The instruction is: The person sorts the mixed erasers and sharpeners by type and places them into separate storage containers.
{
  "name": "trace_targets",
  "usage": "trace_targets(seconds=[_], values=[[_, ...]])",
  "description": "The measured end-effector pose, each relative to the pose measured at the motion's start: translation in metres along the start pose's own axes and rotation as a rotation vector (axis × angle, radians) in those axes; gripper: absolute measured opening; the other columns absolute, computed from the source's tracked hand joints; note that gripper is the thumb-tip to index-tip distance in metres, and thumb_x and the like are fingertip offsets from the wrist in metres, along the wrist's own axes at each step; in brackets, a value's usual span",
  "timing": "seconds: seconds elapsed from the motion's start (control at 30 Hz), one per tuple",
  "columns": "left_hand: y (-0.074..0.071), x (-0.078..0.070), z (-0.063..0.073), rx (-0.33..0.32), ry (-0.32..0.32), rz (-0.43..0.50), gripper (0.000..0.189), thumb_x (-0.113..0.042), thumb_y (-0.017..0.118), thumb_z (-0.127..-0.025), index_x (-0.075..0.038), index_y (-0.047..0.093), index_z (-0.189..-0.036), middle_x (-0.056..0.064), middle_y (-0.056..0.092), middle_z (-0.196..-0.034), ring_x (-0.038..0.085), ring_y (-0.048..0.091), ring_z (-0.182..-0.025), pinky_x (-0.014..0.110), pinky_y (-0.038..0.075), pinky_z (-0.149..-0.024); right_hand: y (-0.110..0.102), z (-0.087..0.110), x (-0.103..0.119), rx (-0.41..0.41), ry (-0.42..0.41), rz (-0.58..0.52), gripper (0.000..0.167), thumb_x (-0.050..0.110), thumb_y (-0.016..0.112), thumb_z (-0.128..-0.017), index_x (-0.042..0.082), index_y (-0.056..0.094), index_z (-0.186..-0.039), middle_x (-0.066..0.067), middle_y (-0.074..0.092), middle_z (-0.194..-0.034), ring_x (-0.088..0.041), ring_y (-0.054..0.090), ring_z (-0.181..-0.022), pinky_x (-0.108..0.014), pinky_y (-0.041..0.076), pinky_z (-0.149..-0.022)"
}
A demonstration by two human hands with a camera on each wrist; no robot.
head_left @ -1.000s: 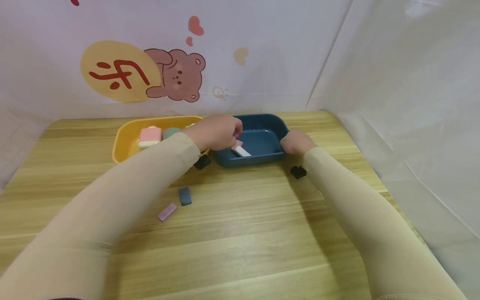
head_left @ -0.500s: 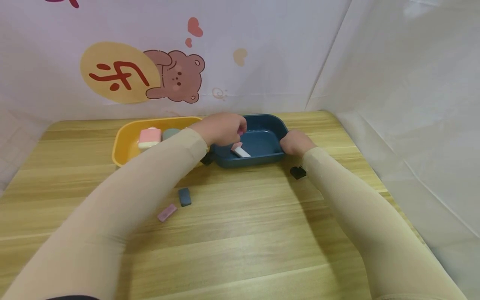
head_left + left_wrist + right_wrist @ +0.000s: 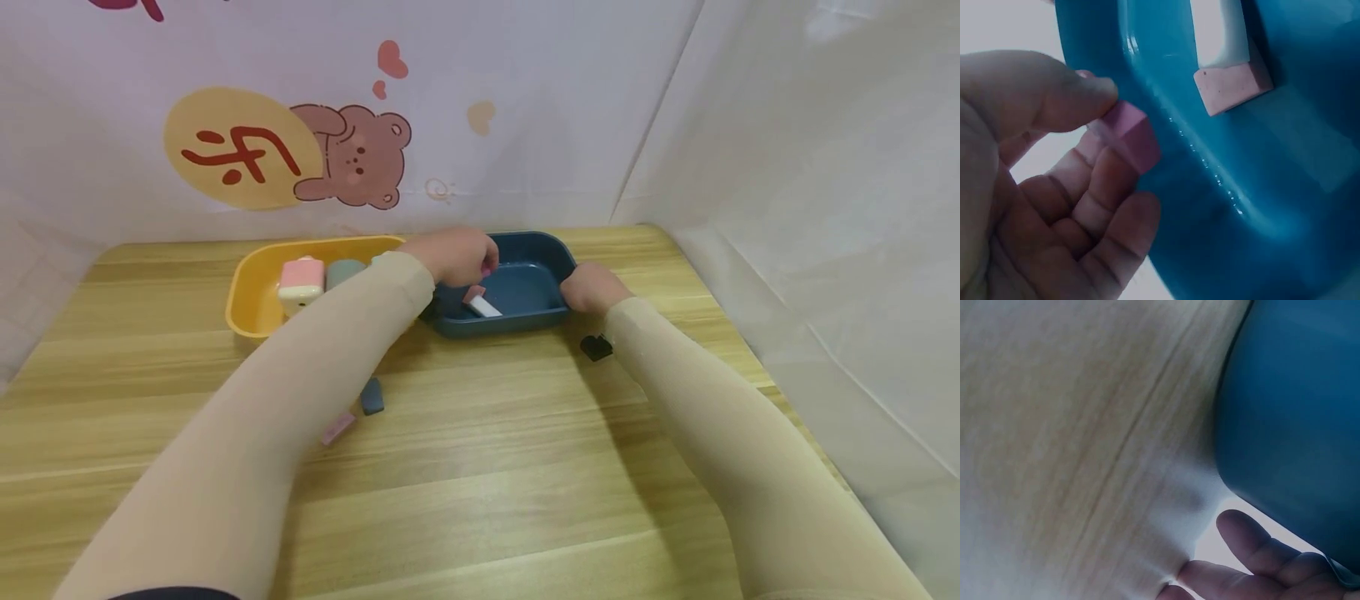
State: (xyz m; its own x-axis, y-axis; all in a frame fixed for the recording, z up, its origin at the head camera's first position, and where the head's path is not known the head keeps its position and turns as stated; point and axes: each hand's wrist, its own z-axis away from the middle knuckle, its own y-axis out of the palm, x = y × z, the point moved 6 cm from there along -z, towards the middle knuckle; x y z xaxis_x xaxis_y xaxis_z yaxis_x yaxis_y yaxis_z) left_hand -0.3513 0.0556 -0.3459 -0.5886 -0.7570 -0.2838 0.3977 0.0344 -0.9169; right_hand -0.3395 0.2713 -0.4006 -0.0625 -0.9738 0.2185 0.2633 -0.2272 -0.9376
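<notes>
My left hand hangs over the left part of a dark blue plastic bin, pinching a pink-purple eraser between thumb and fingers. Inside the bin, below that hand, lie a white eraser and a salmon-pink eraser, touching each other. At the bin's right end my right hand grips the rim. Its fingers show against the outside wall in the right wrist view; the thumb is hidden there.
A yellow bin on the left holds a pink-and-cream item and a grey-green one, partly behind my left sleeve. A grey-blue block and a pink block lie on the table. A small black object appears beside my right wrist.
My left hand has shifted a little to the right over the blue bin, still pinching the pink-purple eraser. The left sleeve now covers part of the loose blocks. My right hand stays at the rim.
</notes>
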Motion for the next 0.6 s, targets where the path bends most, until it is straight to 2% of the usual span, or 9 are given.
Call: trace_targets(seconds=[0.27, 0.47, 0.6], values=[[0.005, -0.001, -0.007, 0.040, 0.005, -0.013, 0.028, -0.016, 0.059, -0.106, -0.011, 0.069, -0.131, 0.005, 0.076, -0.105, 0.022, 0.063, -0.105, 0.040, 0.051, -0.106, 0.002, 0.000, -0.002, 0.016, -0.010, -0.005, 0.026, 0.015, 0.041, -0.091, 0.012, 0.050, -0.067, -0.016, 0.061, -0.090, -0.031, 0.058, -0.084, -0.038, 0.048, -0.077], [0.009, 0.004, -0.015, 0.077, -0.028, -0.057, 0.015, -0.013, 0.063, -0.100, -0.012, 0.073, -0.112, 0.005, 0.077, -0.094, 0.021, 0.063, -0.102, 0.038, 0.051, -0.100, 0.002, 0.001, -0.002, 0.019, -0.006, 0.001, 0.025, 0.015, 0.040, -0.091, 0.011, 0.050, -0.068, -0.018, 0.063, -0.094, -0.032, 0.059, -0.087, -0.039, 0.049, -0.080], [0.011, 0.011, -0.018, 0.112, -0.073, -0.077, 0.014, -0.014, 0.061, -0.100, -0.014, 0.075, -0.101, 0.001, 0.073, -0.097, 0.019, 0.063, -0.100, 0.037, 0.051, -0.096, 0.002, 0.001, 0.000, 0.024, 0.000, -0.006, 0.024, 0.015, 0.040, -0.090, 0.011, 0.051, -0.069, -0.021, 0.064, -0.101, -0.033, 0.059, -0.091, -0.041, 0.050, -0.084]])
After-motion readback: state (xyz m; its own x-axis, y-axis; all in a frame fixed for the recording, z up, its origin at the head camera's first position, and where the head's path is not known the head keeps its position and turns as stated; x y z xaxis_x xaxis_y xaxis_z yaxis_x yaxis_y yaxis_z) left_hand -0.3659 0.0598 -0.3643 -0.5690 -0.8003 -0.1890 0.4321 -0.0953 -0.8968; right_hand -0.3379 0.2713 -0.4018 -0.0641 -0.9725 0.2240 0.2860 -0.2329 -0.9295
